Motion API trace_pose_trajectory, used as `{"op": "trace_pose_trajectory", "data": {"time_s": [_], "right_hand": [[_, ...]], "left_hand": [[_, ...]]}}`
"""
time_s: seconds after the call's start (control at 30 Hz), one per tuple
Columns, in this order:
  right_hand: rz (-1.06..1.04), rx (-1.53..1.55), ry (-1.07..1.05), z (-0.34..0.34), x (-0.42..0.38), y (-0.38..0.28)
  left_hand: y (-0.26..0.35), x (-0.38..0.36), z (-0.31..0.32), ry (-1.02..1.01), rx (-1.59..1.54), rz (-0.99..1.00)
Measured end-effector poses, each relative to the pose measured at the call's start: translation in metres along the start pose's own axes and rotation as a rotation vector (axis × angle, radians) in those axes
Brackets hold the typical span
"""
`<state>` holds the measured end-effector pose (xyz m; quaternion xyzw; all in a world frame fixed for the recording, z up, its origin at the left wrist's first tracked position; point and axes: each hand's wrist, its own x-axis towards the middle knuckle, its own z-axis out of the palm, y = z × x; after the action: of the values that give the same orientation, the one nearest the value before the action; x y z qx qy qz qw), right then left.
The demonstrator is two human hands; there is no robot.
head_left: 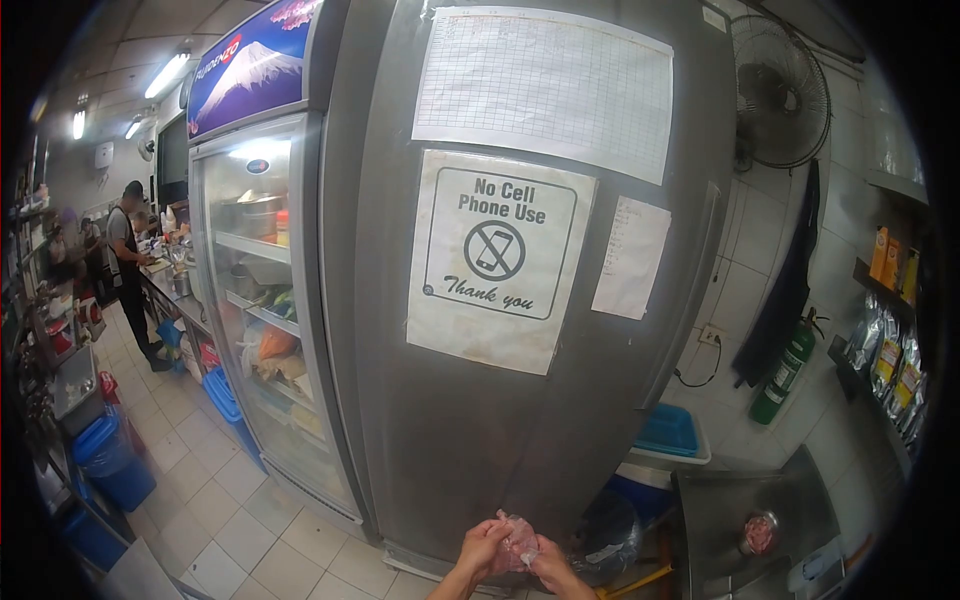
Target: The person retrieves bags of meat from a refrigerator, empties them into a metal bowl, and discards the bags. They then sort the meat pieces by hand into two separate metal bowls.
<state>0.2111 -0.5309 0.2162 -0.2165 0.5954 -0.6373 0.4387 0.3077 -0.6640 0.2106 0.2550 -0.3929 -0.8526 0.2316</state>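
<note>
- the clear bag (518, 545) with pink contents sits between your hands, its long axis roughly upright, top leaning left.
- your left hand (482, 547) and right hand (552, 564) grip its sides, fingers curled closed.
- beyond stands the grey steel door (470, 430); tiled floor (265, 540) stretches left, a metal counter (705, 510) sits right.

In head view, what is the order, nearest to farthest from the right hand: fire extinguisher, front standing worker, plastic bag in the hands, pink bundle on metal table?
1. Plastic bag: touching the right hand.
2. Pink bundle: on the metal table, right side.
3. Fire extinguisher: beyond the table, right.
4. Front standing worker: far back, left.
</note>
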Motion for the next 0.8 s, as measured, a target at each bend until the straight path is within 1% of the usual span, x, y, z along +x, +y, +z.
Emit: {"op": "trace_pose_trajectory", "data": {"time_s": [0.1, 0.17, 0.3, 0.5, 0.6, 0.7, 0.8], "right_hand": [[-0.018, 0.038, 0.01, 0.004, -0.002, 0.0], [-0.033, 0.053, -0.048, -0.002, 0.004, 0.011], [-0.025, 0.073, -0.127, -0.007, 0.006, 0.013], [-0.119, 0.136, -0.163, -0.008, 0.005, 0.017], [-0.017, 0.013, -0.013, 0.002, 0.006, 0.01], [-0.015, 0.076, -0.012, 0.006, 0.003, 0.005], [0.005, 0.025, 0.01, 0.005, 0.003, 0.003]], "left_hand": [[-0.004, 0.003, -0.004, -0.005, -0.014, 0.005], [-0.002, 0.002, -0.005, -0.005, -0.011, 0.004], [-0.002, 0.002, -0.007, -0.014, -0.032, -0.01], [0.002, 0.0, -0.007, -0.026, -0.032, -0.011], [0.0, 0.0, -0.007, -0.023, -0.052, -0.004], [0.0, 0.0, -0.005, -0.017, -0.065, -0.002], [0.001, -0.001, -0.004, -0.019, -0.081, -0.012]]}}
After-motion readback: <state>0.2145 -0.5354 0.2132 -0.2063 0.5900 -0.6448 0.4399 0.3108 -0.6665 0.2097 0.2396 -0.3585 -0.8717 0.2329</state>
